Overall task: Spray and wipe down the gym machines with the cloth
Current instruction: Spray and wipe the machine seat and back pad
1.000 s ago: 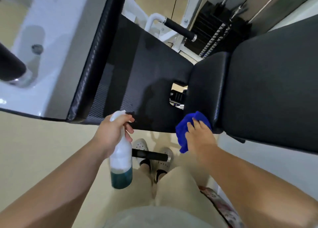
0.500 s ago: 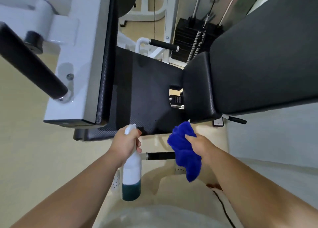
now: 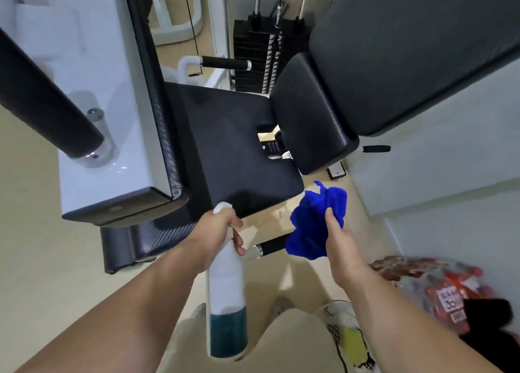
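**Head view: between wipes at the seat pad**

Left hand (image 3: 218, 236) fingers grip the spray bottle (image 3: 226, 302); right hand (image 3: 339, 240) fingers clutch the blue cloth (image 3: 312, 226), apart from the black seat pad (image 3: 233, 153). Apparently mid-reposition; next, aim the nozzle, spray, then press the cloth down.

Head view, looking steeply down, close above seat pad (image 3: 239, 153)

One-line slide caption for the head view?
Left hand grips a spray bottle; right hand holds a bunched blue cloth off the black seat pad.
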